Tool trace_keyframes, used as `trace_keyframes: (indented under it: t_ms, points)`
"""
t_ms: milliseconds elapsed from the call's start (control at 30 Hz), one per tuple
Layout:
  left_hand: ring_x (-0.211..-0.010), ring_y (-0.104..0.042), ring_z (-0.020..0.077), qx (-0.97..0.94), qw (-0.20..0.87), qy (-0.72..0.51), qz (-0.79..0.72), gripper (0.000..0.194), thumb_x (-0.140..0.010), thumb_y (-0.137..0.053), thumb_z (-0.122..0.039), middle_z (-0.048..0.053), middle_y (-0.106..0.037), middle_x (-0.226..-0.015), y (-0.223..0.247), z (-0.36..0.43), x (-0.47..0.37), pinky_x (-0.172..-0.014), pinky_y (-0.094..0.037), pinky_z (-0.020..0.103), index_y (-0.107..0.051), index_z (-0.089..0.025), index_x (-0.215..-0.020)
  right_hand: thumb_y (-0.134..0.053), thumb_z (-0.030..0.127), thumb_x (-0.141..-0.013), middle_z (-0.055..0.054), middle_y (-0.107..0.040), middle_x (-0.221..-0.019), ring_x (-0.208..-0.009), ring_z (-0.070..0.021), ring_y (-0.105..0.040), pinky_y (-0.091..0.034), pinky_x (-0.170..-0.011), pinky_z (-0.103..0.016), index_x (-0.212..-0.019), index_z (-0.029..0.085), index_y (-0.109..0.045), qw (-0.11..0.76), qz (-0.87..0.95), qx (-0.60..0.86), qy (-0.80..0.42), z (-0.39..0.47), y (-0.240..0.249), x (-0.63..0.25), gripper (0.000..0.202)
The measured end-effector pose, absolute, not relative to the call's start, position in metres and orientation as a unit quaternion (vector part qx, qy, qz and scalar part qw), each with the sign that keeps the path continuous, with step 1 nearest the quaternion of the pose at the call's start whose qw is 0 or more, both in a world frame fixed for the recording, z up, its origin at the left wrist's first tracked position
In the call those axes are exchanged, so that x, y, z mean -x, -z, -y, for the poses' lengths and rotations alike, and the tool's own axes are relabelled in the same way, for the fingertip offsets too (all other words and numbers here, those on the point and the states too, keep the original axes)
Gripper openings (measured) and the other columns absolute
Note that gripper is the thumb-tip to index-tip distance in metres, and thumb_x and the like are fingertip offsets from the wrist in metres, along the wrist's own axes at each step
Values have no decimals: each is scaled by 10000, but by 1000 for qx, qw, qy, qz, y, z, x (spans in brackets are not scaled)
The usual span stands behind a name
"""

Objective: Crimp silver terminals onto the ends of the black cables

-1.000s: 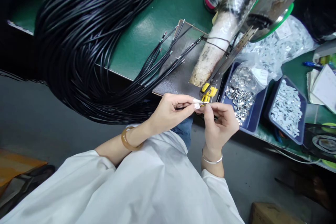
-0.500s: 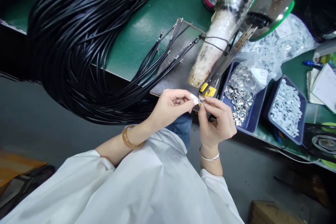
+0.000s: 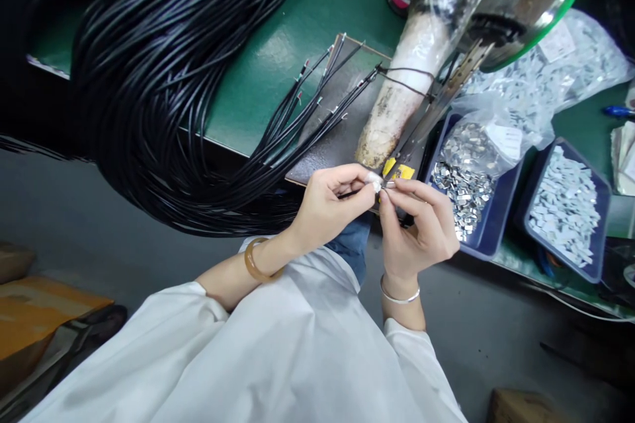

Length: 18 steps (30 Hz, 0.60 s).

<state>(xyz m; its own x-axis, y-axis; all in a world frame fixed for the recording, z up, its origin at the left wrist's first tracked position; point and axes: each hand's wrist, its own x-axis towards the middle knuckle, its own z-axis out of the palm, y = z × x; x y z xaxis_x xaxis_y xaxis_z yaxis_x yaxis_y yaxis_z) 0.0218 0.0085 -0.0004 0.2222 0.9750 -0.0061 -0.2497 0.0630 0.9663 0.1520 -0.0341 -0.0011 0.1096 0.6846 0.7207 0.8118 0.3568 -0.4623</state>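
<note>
My left hand [image 3: 335,201], white wrapping on its fingertips, is closed in a pinch at the front edge of the bench. What its fingers hold is too small to make out. Tip to tip with it, my right hand [image 3: 419,225] pinches a small silvery metal piece [image 3: 389,184]. Just beyond the fingertips are yellow pads [image 3: 405,172] at the foot of a metal bar. Black cables [image 3: 282,139] with stripped ends lie on a dark board [image 3: 322,155] to the left of the hands.
A large bundle of black cable [image 3: 149,79] hangs over the green bench [image 3: 278,46]. At the right stand a blue tray [image 3: 489,238] of metal pieces and another tray [image 3: 602,211] of pale pieces, with plastic bags [image 3: 580,59] behind. A wrapped white post [image 3: 391,106] leans above the hands.
The view has shifted slightly, so the trays sit farther right. Both hands keep their pinch, fingertips still together; the right hand looks slightly more spread.
</note>
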Motion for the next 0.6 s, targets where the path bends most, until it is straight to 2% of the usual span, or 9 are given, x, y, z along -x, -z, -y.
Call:
trace_keyframes:
  t_ms: [233, 433, 533, 600]
  points:
    - [-607, -573, 85, -472, 643, -465, -384, 83, -776, -706, -196, 9, -664, -668, -1, -9, -19, -576, -477, 175, -717, -131, -725, -741, 67, -810, -26, -758, -1025, -901, -148, -735, -645, -785, -294, -937, 221, -664, 484, 676, 553, 53, 41, 1, -151, 214]
    - [-522, -428, 60, -496, 653, -422, -388, 86, -788, -671, -177, -32, -534, -583, 3, -4, -16, -487, -344, 180, -687, -130, -718, -700, 87, -851, -14, -770, -926, -849, -155, -757, -637, -742, -285, -925, 219, -650, 501, 657, 563, -10, 45, 1, -156, 160]
    - [-494, -357, 49, -575, 642, -362, -356, 95, -815, -641, -155, -60, -461, -536, 2, 1, -12, -471, -287, 184, -704, -123, -751, -671, 135, -891, 15, -736, -782, -624, -136, -714, -574, -535, -256, -909, 213, -676, 551, 594, 586, -19, 49, -1, -167, 80]
    - [-503, -413, 52, -661, 610, -298, -319, 123, -845, -633, -154, -53, -515, -537, 3, 6, -7, -508, -334, 184, -738, -125, -788, -677, 188, -903, 57, -624, -627, -432, -92, -560, -436, -401, -247, -864, 216, -696, 584, 584, 561, 58, 54, -4, -177, 52]
